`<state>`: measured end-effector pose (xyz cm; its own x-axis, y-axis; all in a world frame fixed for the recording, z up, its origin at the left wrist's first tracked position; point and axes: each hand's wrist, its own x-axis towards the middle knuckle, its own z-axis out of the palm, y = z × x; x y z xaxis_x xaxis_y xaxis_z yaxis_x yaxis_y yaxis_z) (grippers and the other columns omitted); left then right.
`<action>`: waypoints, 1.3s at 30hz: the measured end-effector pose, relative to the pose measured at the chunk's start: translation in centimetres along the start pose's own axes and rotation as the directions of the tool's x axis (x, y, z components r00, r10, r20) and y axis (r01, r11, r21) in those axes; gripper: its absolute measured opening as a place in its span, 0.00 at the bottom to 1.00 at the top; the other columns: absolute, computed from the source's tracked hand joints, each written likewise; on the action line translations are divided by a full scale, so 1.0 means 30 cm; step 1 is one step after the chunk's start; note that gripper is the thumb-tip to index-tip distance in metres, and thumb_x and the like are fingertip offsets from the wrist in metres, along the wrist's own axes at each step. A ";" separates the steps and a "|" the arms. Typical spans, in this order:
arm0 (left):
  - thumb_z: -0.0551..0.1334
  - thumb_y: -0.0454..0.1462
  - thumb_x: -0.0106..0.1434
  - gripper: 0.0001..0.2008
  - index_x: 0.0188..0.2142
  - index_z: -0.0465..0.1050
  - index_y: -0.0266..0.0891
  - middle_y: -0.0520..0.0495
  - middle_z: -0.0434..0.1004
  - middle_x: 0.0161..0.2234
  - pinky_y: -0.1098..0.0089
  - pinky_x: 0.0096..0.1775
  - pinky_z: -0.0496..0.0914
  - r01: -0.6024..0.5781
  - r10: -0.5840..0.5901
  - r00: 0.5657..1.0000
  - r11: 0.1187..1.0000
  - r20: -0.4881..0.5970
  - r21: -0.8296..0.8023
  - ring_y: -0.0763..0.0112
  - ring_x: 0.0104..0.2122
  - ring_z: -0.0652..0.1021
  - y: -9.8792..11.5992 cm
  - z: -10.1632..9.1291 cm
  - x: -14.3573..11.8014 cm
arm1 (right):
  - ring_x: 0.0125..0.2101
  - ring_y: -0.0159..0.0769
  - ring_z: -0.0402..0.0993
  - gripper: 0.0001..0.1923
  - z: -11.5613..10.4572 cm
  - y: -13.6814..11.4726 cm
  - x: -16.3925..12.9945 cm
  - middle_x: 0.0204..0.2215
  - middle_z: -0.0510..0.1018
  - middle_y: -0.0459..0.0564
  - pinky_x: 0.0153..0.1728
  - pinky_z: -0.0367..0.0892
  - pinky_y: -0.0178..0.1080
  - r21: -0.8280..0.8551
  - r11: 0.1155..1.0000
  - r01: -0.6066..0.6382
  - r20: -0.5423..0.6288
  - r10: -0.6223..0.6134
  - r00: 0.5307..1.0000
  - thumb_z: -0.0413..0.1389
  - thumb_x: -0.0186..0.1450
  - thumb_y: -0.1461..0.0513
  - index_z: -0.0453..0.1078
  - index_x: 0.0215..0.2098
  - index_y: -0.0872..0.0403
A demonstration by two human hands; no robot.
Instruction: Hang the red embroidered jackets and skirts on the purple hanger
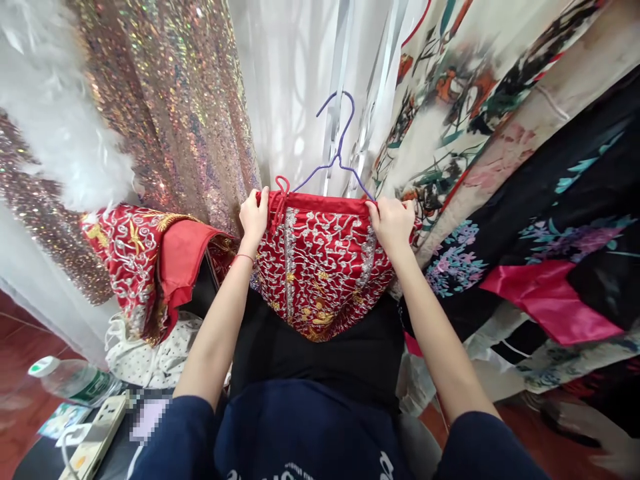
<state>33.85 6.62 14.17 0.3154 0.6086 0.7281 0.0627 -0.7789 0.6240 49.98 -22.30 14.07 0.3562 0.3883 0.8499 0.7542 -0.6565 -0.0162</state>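
A red skirt (pixel 325 267) with silver and gold embroidery hangs in front of me, its lower part over my black-clad lap. My left hand (pixel 255 215) is closed on the left end of its red waistband, beside a red tie cord (pixel 281 200). The waistband's right end is gripped by my right hand (pixel 393 223), thumb on the near side. Between my hands, a purple wire hanger (pixel 339 150) rises behind the waistband, its hook upward. Its lower part is hidden by the skirt.
A matching red embroidered garment (pixel 133 257) lies at the left. Sequinned fabric (pixel 175 93), white feathers (pixel 55 100) and printed garments (pixel 450 120) hang around. At lower left are a plastic bottle (pixel 75 380), a power strip (pixel 97 437) and dotted white cloth (pixel 150 350).
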 end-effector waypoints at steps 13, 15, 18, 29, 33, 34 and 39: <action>0.68 0.55 0.57 0.22 0.37 0.66 0.42 0.34 0.73 0.47 0.45 0.58 0.61 -0.150 0.171 0.977 0.975 -0.125 0.163 0.43 0.54 0.70 0.191 -0.030 -0.079 | 0.34 0.44 0.70 0.18 -0.018 -0.012 0.007 0.29 0.77 0.54 0.39 0.55 0.44 -0.052 0.997 0.063 -0.018 -0.064 0.998 0.43 0.74 0.54 0.66 0.32 0.52; 0.65 0.56 0.60 0.22 0.35 0.65 0.42 0.35 0.74 0.44 0.46 0.56 0.62 -0.139 0.154 0.984 0.977 -0.086 0.161 0.44 0.52 0.71 0.188 -0.026 -0.082 | 0.35 0.44 0.70 0.17 -0.023 -0.014 0.005 0.29 0.77 0.54 0.39 0.55 0.44 -0.054 0.996 0.071 -0.007 -0.072 0.997 0.43 0.74 0.54 0.66 0.32 0.52; 0.63 0.55 0.63 0.21 0.36 0.66 0.41 0.37 0.76 0.42 0.53 0.52 0.65 -0.074 0.074 0.997 0.983 0.003 0.171 0.49 0.49 0.75 0.189 -0.020 -0.083 | 0.35 0.44 0.70 0.17 -0.016 -0.012 0.004 0.30 0.77 0.54 0.39 0.54 0.44 -0.056 0.996 0.071 -0.003 -0.071 0.997 0.43 0.74 0.55 0.66 0.32 0.53; 0.65 0.38 0.63 0.05 0.37 0.71 0.41 0.55 0.72 0.22 0.70 0.34 0.60 0.088 -0.087 0.993 0.996 0.081 -0.006 0.69 0.28 0.74 0.230 -0.006 -0.060 | 0.36 0.45 0.68 0.18 0.002 -0.007 -0.003 0.31 0.77 0.55 0.41 0.54 0.44 -0.047 0.996 0.070 -0.008 -0.071 0.997 0.42 0.74 0.56 0.68 0.34 0.55; 0.62 0.33 0.63 0.03 0.35 0.68 0.41 0.59 0.63 0.19 0.73 0.31 0.61 0.093 -0.059 0.994 0.904 0.095 -0.417 0.75 0.22 0.67 0.211 0.021 -0.060 | 0.36 0.45 0.68 0.18 -0.004 0.002 -0.005 0.32 0.78 0.56 0.41 0.54 0.44 -0.053 0.994 0.098 -0.006 -0.098 0.995 0.42 0.74 0.56 0.69 0.35 0.55; 0.61 0.32 0.63 0.03 0.35 0.67 0.41 0.59 0.64 0.20 0.73 0.31 0.62 0.097 -0.065 0.995 0.861 0.080 -0.499 0.75 0.22 0.68 0.211 0.025 -0.063 | 0.36 0.45 0.68 0.18 -0.005 0.003 -0.005 0.32 0.78 0.56 0.41 0.55 0.44 -0.053 0.993 0.102 -0.006 -0.102 0.995 0.43 0.74 0.56 0.69 0.35 0.55; 0.57 0.30 0.62 0.05 0.33 0.70 0.40 0.54 0.72 0.26 0.73 0.31 0.63 -0.012 0.073 0.992 0.864 0.101 -0.503 0.75 0.24 0.70 0.263 -0.001 -0.101 | 0.36 0.45 0.68 0.18 -0.005 0.002 -0.001 0.31 0.77 0.55 0.42 0.56 0.44 -0.059 0.994 0.087 0.003 -0.087 0.996 0.42 0.74 0.56 0.69 0.35 0.55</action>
<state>33.35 -1.35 16.90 0.4135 0.5315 0.7392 -0.4264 -0.6044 0.6730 49.92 -22.44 14.13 0.2913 0.4457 0.8465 0.7481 -0.6576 0.0888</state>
